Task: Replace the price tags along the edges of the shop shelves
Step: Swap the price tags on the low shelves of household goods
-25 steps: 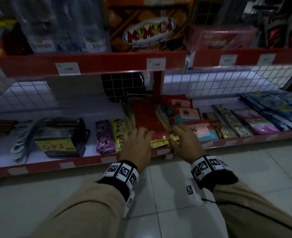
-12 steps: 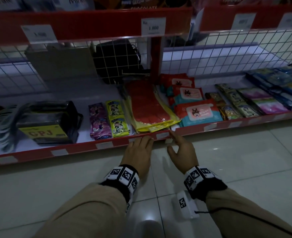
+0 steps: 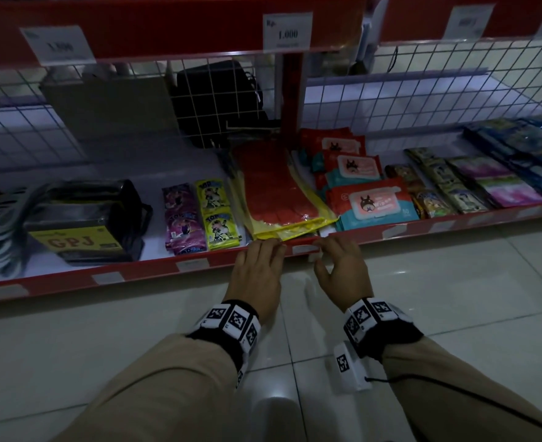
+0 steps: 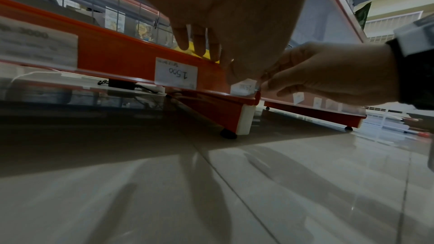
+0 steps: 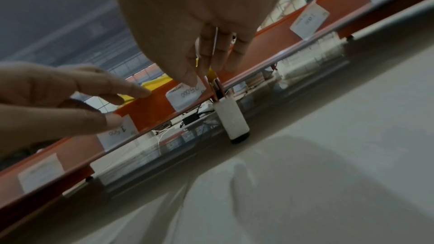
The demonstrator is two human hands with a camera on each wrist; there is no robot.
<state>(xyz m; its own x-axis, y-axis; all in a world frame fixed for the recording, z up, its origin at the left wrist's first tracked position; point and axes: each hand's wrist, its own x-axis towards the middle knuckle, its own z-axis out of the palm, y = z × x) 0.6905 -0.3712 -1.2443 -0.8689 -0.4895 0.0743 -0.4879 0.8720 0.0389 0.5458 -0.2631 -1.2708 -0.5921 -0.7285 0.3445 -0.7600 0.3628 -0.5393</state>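
The bottom shelf's red edge rail (image 3: pixel 155 271) carries several white price tags. My left hand (image 3: pixel 265 255) rests on the rail with straight fingers (image 4: pixel 199 44), and its thumb touches a tag marked 1.500 (image 5: pixel 117 133). Just to the right, my right hand (image 3: pixel 327 250) pinches the right end of a tag marked 25.000 (image 5: pixel 185 96) that sits in the rail between my hands (image 3: pixel 304 249). A thin white card (image 5: pixel 215 40) shows edge-on between the right hand's fingers. My palms hide the fingertip contact in the head view.
Yellow and red flat packs (image 3: pixel 279 199) lie on the shelf right behind the rail, with wet-wipe packs (image 3: pixel 371 205) to the right and sachets (image 3: pixel 199 215) to the left. A white shelf foot (image 4: pixel 244 120) stands on the tiled floor (image 3: pixel 438 314) below. An upper rail holds larger tags (image 3: pixel 287 31).
Both hands came down from the yellow packs on the shelf to the front rail. The right hand has closed on the tag. My view has dropped and moved closer.
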